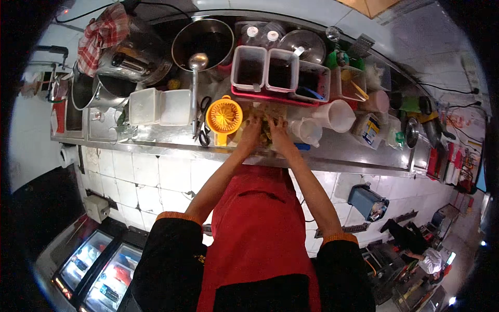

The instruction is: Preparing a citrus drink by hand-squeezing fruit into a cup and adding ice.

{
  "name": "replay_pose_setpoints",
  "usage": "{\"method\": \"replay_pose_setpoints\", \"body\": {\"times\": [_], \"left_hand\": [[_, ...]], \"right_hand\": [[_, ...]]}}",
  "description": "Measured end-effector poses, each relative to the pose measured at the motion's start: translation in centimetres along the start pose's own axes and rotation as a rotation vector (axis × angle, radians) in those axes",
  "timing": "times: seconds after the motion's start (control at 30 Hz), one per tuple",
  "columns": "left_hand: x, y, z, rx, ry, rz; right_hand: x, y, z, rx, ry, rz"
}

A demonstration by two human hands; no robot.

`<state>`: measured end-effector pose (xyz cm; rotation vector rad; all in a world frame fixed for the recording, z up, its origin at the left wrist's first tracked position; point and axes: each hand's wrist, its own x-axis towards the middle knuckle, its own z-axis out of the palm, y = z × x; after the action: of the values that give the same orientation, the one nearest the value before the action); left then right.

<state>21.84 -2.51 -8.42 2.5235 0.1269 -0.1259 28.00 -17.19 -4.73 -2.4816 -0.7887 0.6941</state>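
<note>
My left hand (252, 132) and my right hand (278, 132) are close together over the steel counter. Yellow-green pieces (266, 134), perhaps cut citrus, lie between them. The fingers of both hands reach down among or beside these pieces, and whether they grip any is too blurred to tell. Just left of my left hand stands a yellow citrus juicer (224, 117) with a ribbed cone. To the right of my right hand is a translucent plastic measuring jug (308, 132). A blue object (302, 146) lies below that jug, near the counter's front edge.
Black-handled scissors (204, 124) and a long steel ladle (195, 89) lie left of the juicer. Filled plastic tubs (249, 70) stand in a red tray (265, 94) behind my hands. A larger jug (334, 116) is at right. A waste bin (366, 201) and another person (429, 260) are behind.
</note>
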Motion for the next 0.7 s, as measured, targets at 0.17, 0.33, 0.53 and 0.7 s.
{"method": "replay_pose_setpoints", "body": {"times": [0.17,0.33,0.53,0.7], "left_hand": [[1.4,0.0,-1.5,-0.275,-0.012,0.083],[1.3,2.6,-4.0,-0.258,-0.24,0.101],[-3.6,13.0,-13.1,-0.381,-0.54,0.016],[-6.9,27.2,-8.8,-0.119,-0.739,0.333]], "right_hand": [[0.5,2.0,0.1,-0.062,0.098,-0.087],[-0.9,5.5,0.8,0.257,0.217,-0.22],[-13.0,-1.2,-5.8,0.603,0.226,-0.191],[-28.6,3.9,-8.9,0.997,0.23,-0.042]]}}
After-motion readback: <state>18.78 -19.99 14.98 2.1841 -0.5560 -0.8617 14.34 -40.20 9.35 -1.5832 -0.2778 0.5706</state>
